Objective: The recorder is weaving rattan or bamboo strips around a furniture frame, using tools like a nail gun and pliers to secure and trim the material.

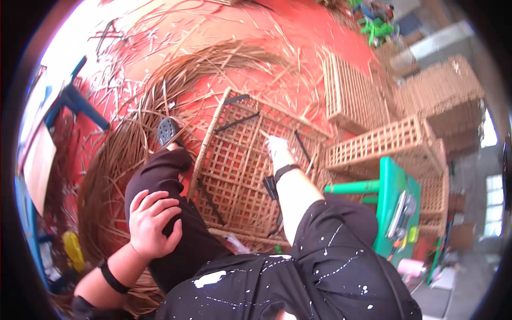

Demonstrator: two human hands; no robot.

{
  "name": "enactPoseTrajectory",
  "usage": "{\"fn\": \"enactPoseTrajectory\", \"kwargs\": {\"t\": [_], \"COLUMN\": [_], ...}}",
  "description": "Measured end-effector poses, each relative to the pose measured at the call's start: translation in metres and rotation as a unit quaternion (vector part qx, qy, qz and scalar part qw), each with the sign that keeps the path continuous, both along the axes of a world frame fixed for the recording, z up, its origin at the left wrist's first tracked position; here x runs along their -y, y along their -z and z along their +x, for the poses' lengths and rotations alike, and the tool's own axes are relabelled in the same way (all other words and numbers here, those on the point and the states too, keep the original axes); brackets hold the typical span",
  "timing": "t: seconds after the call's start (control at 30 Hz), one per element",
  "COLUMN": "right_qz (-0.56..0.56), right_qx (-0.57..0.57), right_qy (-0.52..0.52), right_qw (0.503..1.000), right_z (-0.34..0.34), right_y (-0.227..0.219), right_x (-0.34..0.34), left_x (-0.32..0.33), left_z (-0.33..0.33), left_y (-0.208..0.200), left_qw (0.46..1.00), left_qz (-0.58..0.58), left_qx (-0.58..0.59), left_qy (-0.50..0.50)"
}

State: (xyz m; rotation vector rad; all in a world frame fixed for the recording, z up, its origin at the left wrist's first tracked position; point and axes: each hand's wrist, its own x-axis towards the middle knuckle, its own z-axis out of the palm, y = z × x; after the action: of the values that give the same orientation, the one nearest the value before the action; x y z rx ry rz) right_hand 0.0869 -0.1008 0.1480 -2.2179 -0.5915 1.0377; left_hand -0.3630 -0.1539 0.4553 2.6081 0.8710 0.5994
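My left hand (153,220) rests on my left thigh in dark trousers, fingers slightly apart and holding nothing. My right hand (278,149) reaches over a large woven basket (234,165) between my legs. It looks pale and washed out, with its fingers drawn together around a thin tan strip (263,133) whose tip pokes out; the grip itself is blurred. The basket has an open lattice, a tan rim and several dark bars along its inside. Beside my right forearm a small black object (270,188) shows, its kind unclear.
Long brown weaving strips (114,138) curve over the red floor, with loose scraps around. Woven baskets (373,144) are stacked at the right. A green stool (394,202) bearing tools stands beside my right leg. A blue stool (80,101) is at the left.
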Motion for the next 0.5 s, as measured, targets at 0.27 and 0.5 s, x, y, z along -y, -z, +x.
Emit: {"fn": "enactPoseTrajectory", "kwargs": {"t": [0.27,0.5], "right_qz": [-0.026,0.054], "right_qx": [-0.15,0.023], "right_qy": [0.145,0.063], "right_qw": [0.978,0.996], "right_z": [0.021,-0.031], "right_y": [-0.062,-0.111], "right_x": [0.004,0.02], "left_x": [-0.002,0.005], "left_z": [0.012,0.031], "left_y": [0.005,0.015], "left_qw": [0.996,0.998], "left_qz": [0.003,0.006], "left_qx": [0.078,0.045], "left_qy": [0.046,0.048]}}
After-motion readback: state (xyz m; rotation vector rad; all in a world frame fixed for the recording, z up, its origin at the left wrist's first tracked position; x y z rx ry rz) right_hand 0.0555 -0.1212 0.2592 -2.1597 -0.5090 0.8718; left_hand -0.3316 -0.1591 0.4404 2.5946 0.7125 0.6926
